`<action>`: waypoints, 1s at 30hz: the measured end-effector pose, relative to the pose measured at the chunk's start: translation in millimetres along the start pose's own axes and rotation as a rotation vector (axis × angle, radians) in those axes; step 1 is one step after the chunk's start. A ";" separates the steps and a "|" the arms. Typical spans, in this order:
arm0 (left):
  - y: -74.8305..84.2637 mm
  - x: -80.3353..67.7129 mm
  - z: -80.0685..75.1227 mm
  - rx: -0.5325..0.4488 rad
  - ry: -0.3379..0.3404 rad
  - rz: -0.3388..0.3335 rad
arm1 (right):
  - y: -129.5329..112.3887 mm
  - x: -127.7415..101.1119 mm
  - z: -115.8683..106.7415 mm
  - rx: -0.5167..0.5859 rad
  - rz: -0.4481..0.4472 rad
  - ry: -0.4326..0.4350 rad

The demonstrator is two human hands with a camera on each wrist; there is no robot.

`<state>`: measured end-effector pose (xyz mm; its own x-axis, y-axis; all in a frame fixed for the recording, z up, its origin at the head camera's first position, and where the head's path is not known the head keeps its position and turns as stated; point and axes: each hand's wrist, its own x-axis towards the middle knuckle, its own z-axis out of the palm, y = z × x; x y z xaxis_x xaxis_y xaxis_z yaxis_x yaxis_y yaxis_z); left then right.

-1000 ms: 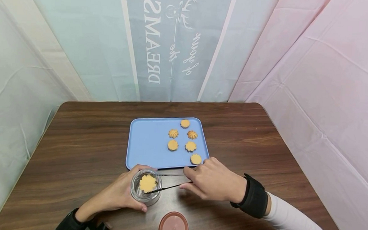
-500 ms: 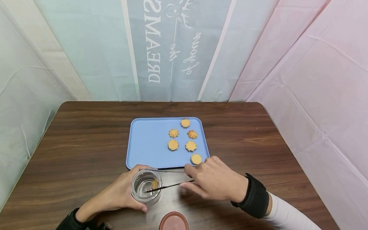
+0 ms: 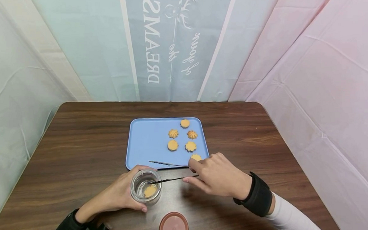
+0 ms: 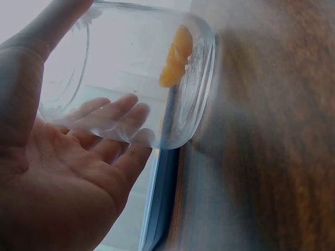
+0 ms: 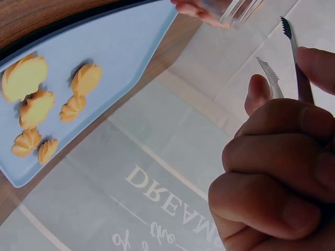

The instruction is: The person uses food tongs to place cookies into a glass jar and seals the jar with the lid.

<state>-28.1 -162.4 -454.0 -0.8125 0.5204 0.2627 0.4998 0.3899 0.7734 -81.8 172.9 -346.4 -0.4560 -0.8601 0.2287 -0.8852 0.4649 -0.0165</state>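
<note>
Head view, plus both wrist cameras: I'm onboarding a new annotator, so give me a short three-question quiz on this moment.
1. True or false: the tongs grip a cookie.
2. How many cookies lie on the blue tray?
3. What does the left hand hold? A) the brown lid B) the glass jar C) the tray

Key
1. False: the tips are apart and bare; the right hand holds them over the jar's mouth.
2. Six.
3. B; one cookie in the jar lies at the bottom.
</note>
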 end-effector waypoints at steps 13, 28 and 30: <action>-0.1 0.5 -0.1 0.024 0.002 -0.017 | 11.1 -8.1 -3.5 0.011 0.070 0.023; -1.2 0.2 0.6 0.013 0.003 -0.017 | 26.7 -28.9 2.5 0.015 0.215 -0.026; -1.5 0.1 1.0 0.013 0.003 -0.016 | 28.6 -32.0 3.8 0.007 0.228 -0.025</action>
<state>-28.6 -162.2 -455.7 -0.8212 0.5119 0.2524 0.4908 0.4076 0.7701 -92.9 212.9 -357.8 -0.6466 -0.7378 0.1938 -0.7594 0.6467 -0.0719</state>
